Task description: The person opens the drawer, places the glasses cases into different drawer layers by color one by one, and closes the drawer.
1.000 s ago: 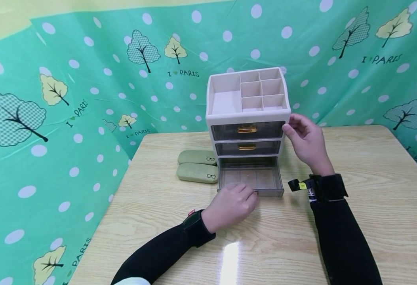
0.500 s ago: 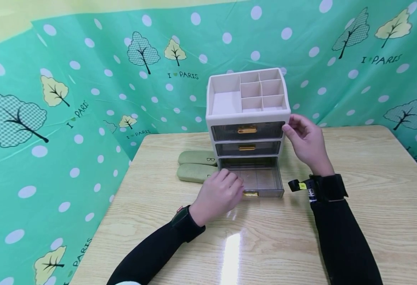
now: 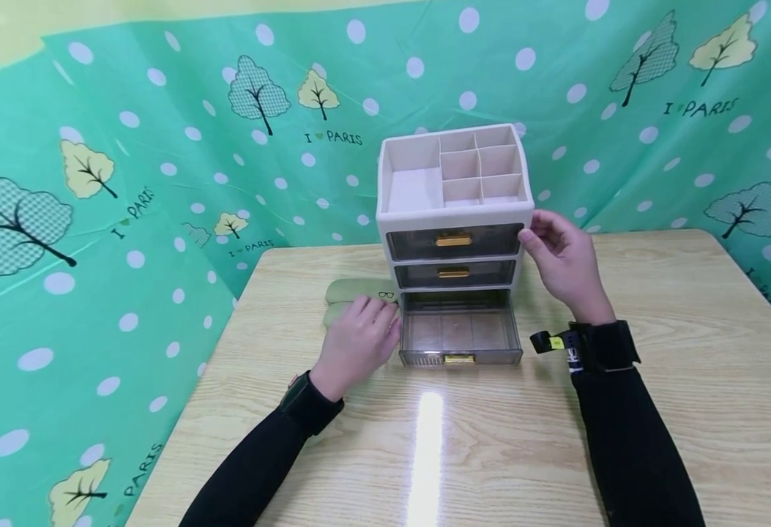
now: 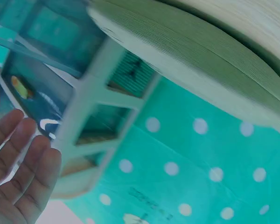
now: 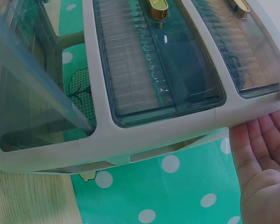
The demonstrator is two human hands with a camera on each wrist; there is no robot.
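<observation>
A white desktop organizer [image 3: 454, 214] with smoky see-through drawers stands on the table. Its bottom drawer [image 3: 425, 358] is pulled out, and nothing shows inside. My right hand [image 3: 570, 267] holds the organizer's right front edge, thumb at the front and fingers along the side, as the right wrist view confirms. Left of the drawer, my left hand [image 3: 357, 344] hovers over two green glasses cases, partly covering the nearer case [image 3: 334, 315]; the farther case [image 3: 352, 290] lies behind it. In the left wrist view the fingers [image 4: 39, 175] are loosely bent with nothing in them, apart from a case [image 4: 191, 56].
Two upper drawers, the top one [image 3: 418, 244] and the middle one [image 3: 421, 276], are closed. Divided compartments [image 3: 462, 192] form the organizer's top. A green patterned cloth [image 3: 319, 190] hangs behind and left of the wooden table [image 3: 510, 439].
My left hand has left the bottom drawer's gold handle and moved left to the glasses cases. The drawer stays pulled out. My right hand keeps its hold on the organizer.
</observation>
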